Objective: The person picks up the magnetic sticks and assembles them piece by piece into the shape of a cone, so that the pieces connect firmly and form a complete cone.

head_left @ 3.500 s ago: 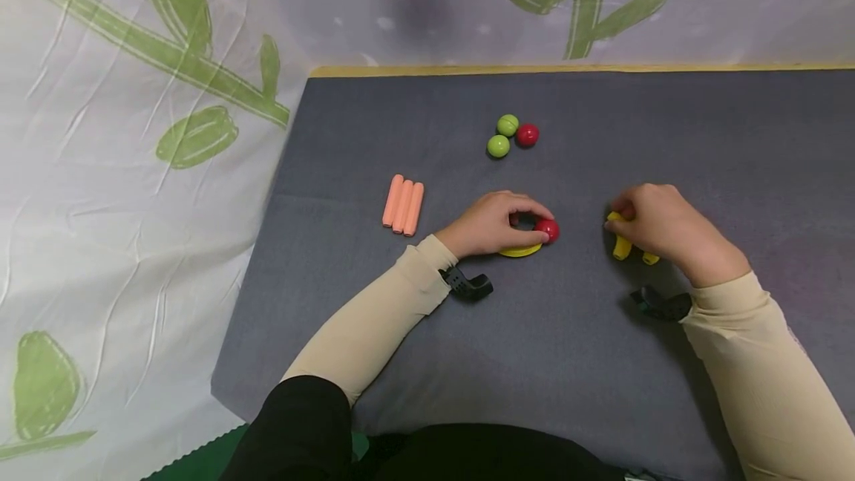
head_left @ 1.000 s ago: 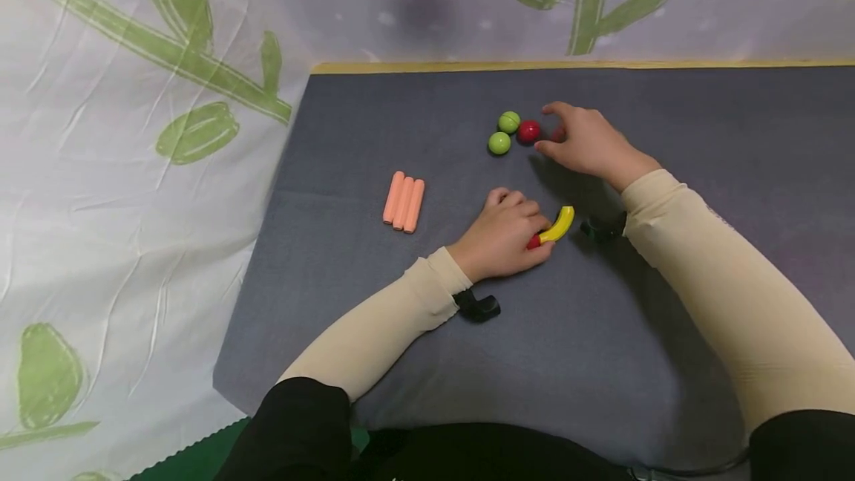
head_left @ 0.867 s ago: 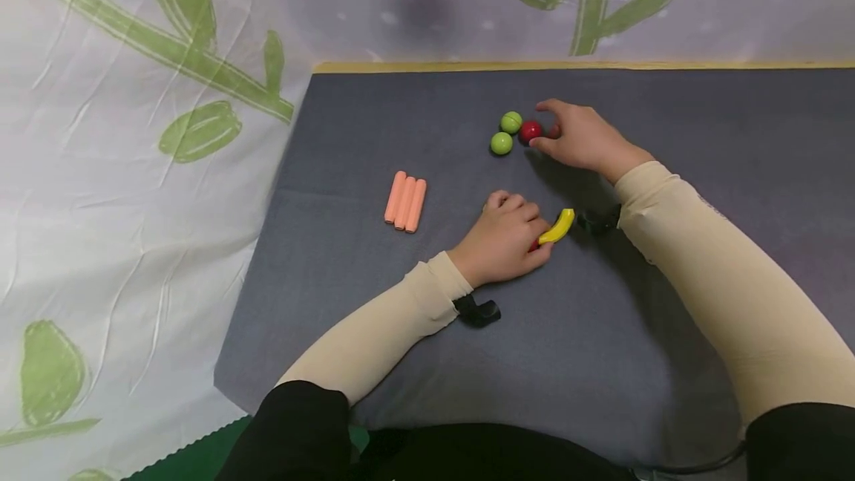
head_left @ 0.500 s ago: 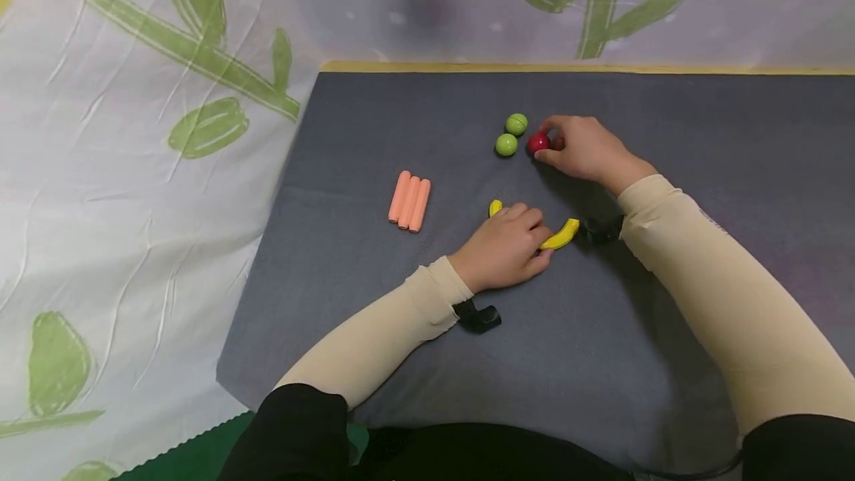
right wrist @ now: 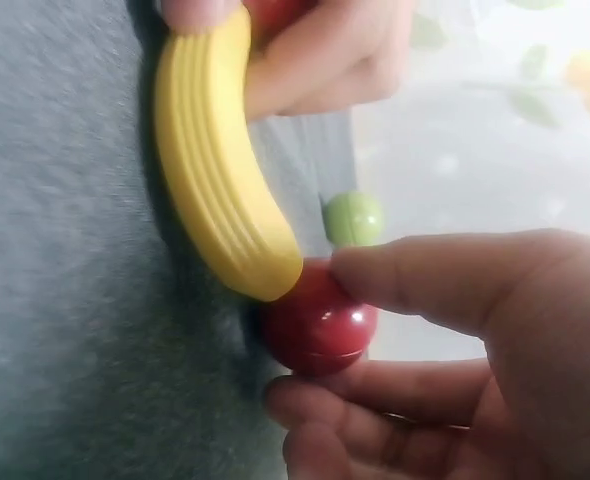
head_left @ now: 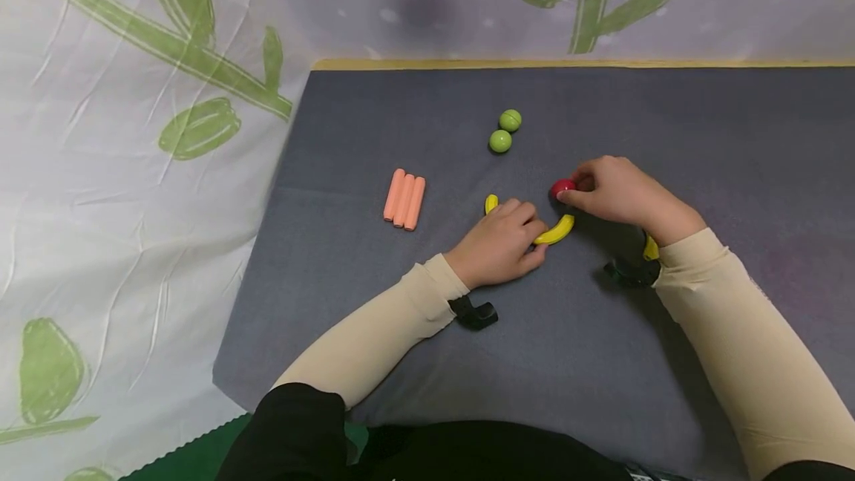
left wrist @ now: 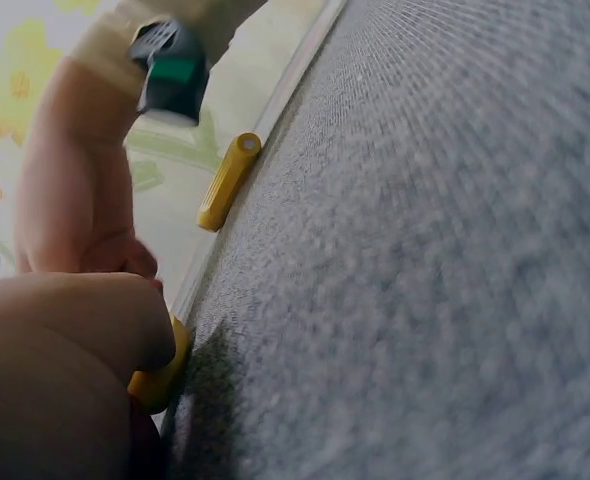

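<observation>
My left hand point(head_left: 497, 245) lies low over the table and pinches the near end of a curved yellow toy banana point(head_left: 557, 231). In the right wrist view, the banana point(right wrist: 210, 160) shows ridges, and a bit of red ball point(right wrist: 275, 14) appears behind the left thumb. Another yellow piece point(head_left: 491, 203) sticks out beyond the left knuckles, mostly hidden. Between thumb and fingers, my right hand point(head_left: 628, 195) holds a glossy red ball point(head_left: 562, 188), just beyond the banana's far end. A further yellow piece point(head_left: 651, 247) is partly covered by the right wrist.
Two green balls point(head_left: 505, 131) sit at the back of the grey table point(head_left: 414, 318). Several pink sticks lie side by side at left, one pink stick point(head_left: 402, 199) in the middle. A patterned curtain point(head_left: 133, 169) borders the left and far edges.
My right hand left the yellow pieces at right, took the red ball from beside the green balls and brought it nearer. My left hand shifted from the ball's side onto the banana.
</observation>
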`<action>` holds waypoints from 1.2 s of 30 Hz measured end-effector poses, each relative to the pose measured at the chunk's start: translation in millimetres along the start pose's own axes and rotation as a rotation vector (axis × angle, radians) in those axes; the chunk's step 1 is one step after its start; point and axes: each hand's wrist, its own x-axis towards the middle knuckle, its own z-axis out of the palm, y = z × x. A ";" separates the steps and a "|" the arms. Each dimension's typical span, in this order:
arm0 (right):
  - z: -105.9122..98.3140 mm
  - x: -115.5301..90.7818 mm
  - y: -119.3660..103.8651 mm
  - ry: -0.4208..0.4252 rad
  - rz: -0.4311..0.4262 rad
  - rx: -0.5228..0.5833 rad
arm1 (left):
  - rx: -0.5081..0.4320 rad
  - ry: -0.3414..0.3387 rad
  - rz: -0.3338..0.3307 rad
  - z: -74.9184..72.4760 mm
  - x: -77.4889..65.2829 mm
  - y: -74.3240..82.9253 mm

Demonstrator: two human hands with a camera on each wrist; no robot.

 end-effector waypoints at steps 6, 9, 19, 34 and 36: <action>8.3 -18.7 5.1 0.007 0.001 0.016 | 0.018 0.008 -0.001 1.0 -0.9 -0.1; 13.0 -24.0 6.7 0.023 -0.001 0.017 | 0.045 0.018 -0.007 1.9 -1.5 0.1; 19.0 -36.9 3.3 0.003 0.023 0.022 | 0.086 0.054 0.023 5.3 -2.2 -2.5; -28.4 -63.0 64.2 -0.028 0.192 -0.054 | 0.064 0.034 0.002 5.1 -3.2 -2.3; -28.8 -62.1 67.8 -0.066 0.187 -0.051 | 0.058 0.035 0.008 5.2 -2.6 -2.8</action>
